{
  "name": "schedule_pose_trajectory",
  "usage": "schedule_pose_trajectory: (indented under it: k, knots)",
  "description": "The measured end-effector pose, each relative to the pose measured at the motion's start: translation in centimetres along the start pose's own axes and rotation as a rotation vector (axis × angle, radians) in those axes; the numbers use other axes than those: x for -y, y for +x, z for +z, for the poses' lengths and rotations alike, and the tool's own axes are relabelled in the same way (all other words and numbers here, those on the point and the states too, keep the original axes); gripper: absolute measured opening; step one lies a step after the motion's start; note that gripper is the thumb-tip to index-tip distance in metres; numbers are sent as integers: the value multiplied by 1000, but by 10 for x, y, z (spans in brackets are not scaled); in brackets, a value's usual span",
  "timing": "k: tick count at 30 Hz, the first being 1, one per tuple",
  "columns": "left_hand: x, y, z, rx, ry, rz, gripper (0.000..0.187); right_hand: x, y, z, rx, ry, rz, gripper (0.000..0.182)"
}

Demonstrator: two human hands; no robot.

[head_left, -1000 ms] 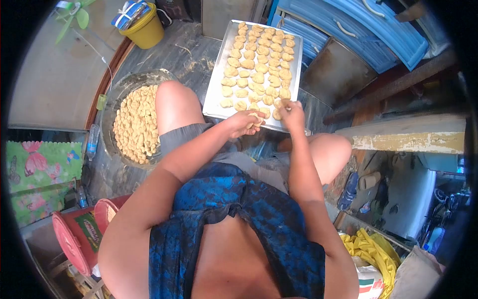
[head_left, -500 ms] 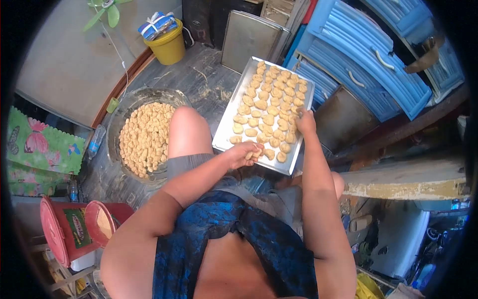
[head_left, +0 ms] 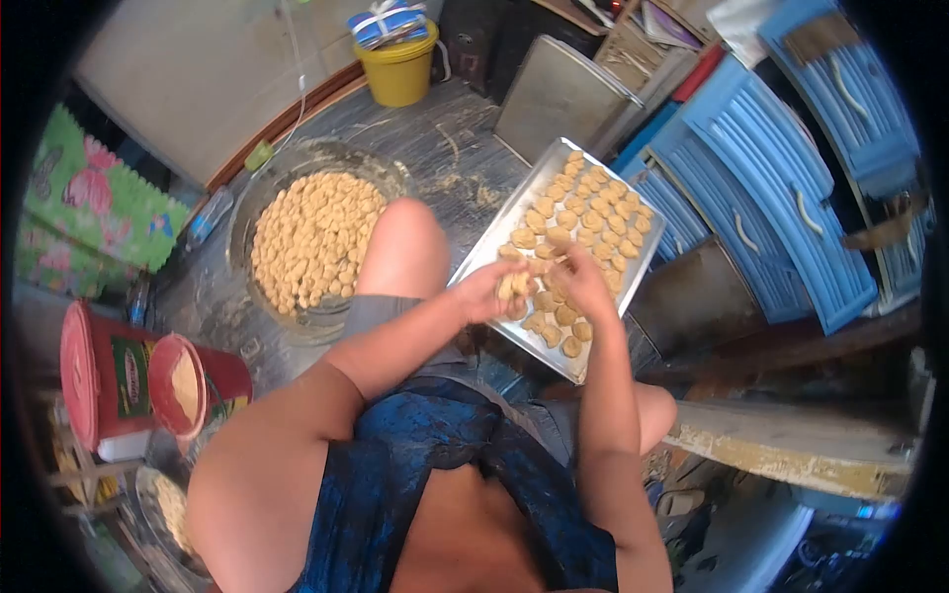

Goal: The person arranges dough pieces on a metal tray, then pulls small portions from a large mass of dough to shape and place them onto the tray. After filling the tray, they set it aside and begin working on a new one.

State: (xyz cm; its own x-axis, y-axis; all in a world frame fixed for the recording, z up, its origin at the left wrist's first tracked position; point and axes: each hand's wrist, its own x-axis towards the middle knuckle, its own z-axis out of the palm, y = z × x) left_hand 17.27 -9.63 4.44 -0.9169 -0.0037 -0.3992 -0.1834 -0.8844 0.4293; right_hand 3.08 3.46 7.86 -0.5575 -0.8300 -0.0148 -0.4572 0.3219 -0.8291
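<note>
A metal tray (head_left: 641, 269) with rows of tan dough pieces (head_left: 596, 210) lies tilted in front of me, beyond my lap. Over its near left edge, my left hand (head_left: 491, 291) is curled around several dough pieces (head_left: 514, 286). My right hand (head_left: 581, 281) is above the tray's middle, close to the left one, its fingers bent together; what is between them is too small to tell. On the floor to the left, a large round basin (head_left: 238, 229) holds a heap of similar dough pieces (head_left: 314, 237).
A yellow bucket (head_left: 398, 71) with a blue-and-white package stands at the back. Blue drawers (head_left: 736, 173) are at the right. Red buckets (head_left: 94, 381) stand at the left, and a plastic bottle (head_left: 209, 218) is beside the basin. My bare knee (head_left: 407, 232) sits between basin and tray.
My right hand has left the tray's right edge and moved in beside my left hand. The whole view has shifted and turned a little.
</note>
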Motion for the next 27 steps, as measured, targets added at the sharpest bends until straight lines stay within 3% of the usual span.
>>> schedule_pose_trajectory:
  k: [2,5,7,8,9,10,11,13,15,16,18,19,21,25,26,27]
  knots:
    - [-34,-12,0,-14,-11,228,17,36,-28,24,225,224,34,49]
    - [-95,-45,-24,-88,56,563,14,29,-47,32,340,86,36,44]
    - [-129,-67,-41,-299,29,774,19,27,-50,28,311,161,125,43]
    - [-142,-75,-53,-514,128,864,28,26,-50,26,280,226,210,43]
    - [-151,-83,-53,-730,229,951,37,24,-47,26,278,230,212,43]
    - [-155,-83,-51,-733,230,954,37,22,-41,27,180,191,160,44]
    - [-157,-80,-47,-951,318,1020,48,22,-32,30,87,151,105,44]
    - [-157,-59,-43,-1091,604,1080,65,38,-12,39,77,145,105,50]
    - [-145,-18,-22,-897,1004,1032,71,51,14,51,-165,229,-55,59]
    - [-134,-2,1,-608,926,1031,68,63,25,55,-158,220,-53,59]
    - [-113,20,43,-216,494,737,66,92,43,53,-412,273,-301,66]
    - [-114,26,55,-127,376,543,76,97,55,50,-416,262,-296,66]
    - [-122,73,43,-142,193,331,77,106,82,47,-484,166,-430,68]
    - [-161,126,13,-127,155,380,75,112,137,37,-539,152,-532,69]
    - [-172,109,22,10,57,435,76,94,160,43,-503,51,-620,69]
    - [-183,100,21,145,-49,485,77,63,184,54,-294,-112,-558,67]
